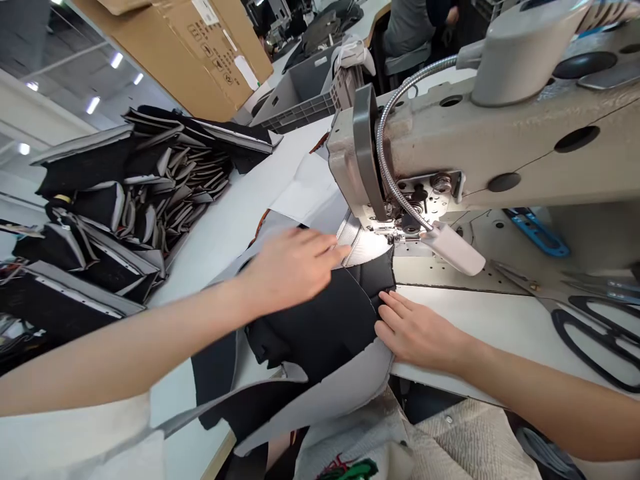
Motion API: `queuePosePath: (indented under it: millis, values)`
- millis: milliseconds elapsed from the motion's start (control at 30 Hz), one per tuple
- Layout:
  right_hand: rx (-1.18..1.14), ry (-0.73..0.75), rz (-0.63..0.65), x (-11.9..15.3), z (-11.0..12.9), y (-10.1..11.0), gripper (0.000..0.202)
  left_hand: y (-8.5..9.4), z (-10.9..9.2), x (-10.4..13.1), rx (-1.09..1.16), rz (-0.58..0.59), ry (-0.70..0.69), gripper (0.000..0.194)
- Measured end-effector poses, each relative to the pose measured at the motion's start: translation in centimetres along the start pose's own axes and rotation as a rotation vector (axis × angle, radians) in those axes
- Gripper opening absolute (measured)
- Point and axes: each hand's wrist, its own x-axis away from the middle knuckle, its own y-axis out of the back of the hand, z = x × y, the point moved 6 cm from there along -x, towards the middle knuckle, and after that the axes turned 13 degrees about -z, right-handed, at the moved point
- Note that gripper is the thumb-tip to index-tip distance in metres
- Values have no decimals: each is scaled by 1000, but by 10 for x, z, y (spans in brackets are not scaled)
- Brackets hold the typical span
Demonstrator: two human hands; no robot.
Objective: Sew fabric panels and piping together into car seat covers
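Black and grey padded fabric (320, 323) lies under the needle area of a beige sewing machine (500, 147) and hangs over the table's front edge. My left hand (295, 267) is over the fabric left of the needle, fingers stretched toward the lit presser foot (395, 233); it is slightly blurred. My right hand (417, 330) rests flat at the fabric's right edge, just below the machine bed, fingers extended. A white lamp (457, 248) on a bendy metal neck lights the stitching spot.
Large black-handled scissors (590, 327) and a blue tool (537, 230) lie at the right. Stacked black and grey pieces (165, 180) fill the left. Behind are a cardboard box (185, 53), a grey crate (300, 93) and a seated person (410, 27).
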Motion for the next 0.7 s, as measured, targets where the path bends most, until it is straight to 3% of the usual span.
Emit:
queuePosePath:
  millis: [67, 133, 200, 233, 300, 367, 433, 500, 567, 633, 700]
  values:
    - [20, -31, -29, -2, -2, 1, 10, -32, -14, 11, 6, 124, 116, 61]
    - [6, -89, -31, -2, -4, 1, 15, -72, -9, 25, -19, 250, 282, 82]
    - [-32, -142, -30, -1, -6, -1, 18, -103, 7, 36, -12, 344, 372, 84]
    - [-52, -158, -32, 0, -7, -2, 19, -109, 15, 38, -14, 351, 363, 77]
    - [-82, -171, -36, 2, -7, -3, 19, -98, 28, 33, -47, 270, 258, 55]
    - [-88, -184, -34, 3, -8, -4, 18, -60, 28, 24, -84, 88, 141, 38]
    - [-72, -199, -33, 2, -9, -3, 19, -14, 11, 17, -53, -96, 50, 29]
    - [-48, -213, -41, 1, -10, 0, 20, 17, -18, 16, 40, -157, -50, 23]
    - [-21, -244, -48, 0, -12, 3, 21, 17, -45, 17, 147, -6, -82, 21]
    - [17, -263, -37, 1, -14, 4, 26, -10, -56, 21, 280, 271, 7, 27]
    - [48, -247, -10, 1, -15, 4, 38, -41, -55, 25, 450, 516, 141, 32]
